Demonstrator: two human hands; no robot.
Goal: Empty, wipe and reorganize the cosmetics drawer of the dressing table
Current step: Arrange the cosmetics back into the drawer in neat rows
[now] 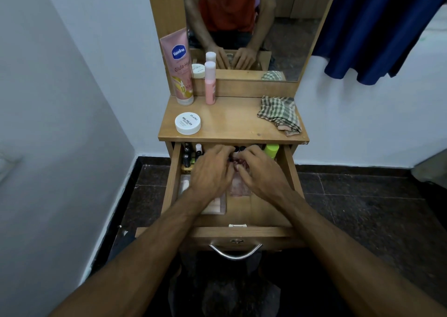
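- The drawer (289,169) of the dressing table (232,123) is pulled out toward us, its long axis running from 12 to 6 o'clock, with the handle (235,252) at the 6 o'clock end.
- Our hands cover the middle of the drawer; dark bottles (186,156) at 10 o'clock and a green bottle (271,150) at 1 o'clock are partly under the tabletop edge.
- A clear pinkish case (239,186) between our hands is blurred, so we cannot tell what it is.
- Our left hand (211,171) and right hand (262,171) reach in side by side with fingers curled down into the items; whether they grip anything we cannot tell.
- On top, a checked cloth (279,115) lies at 2 o'clock and a white jar (188,123) at 10 o'clock.
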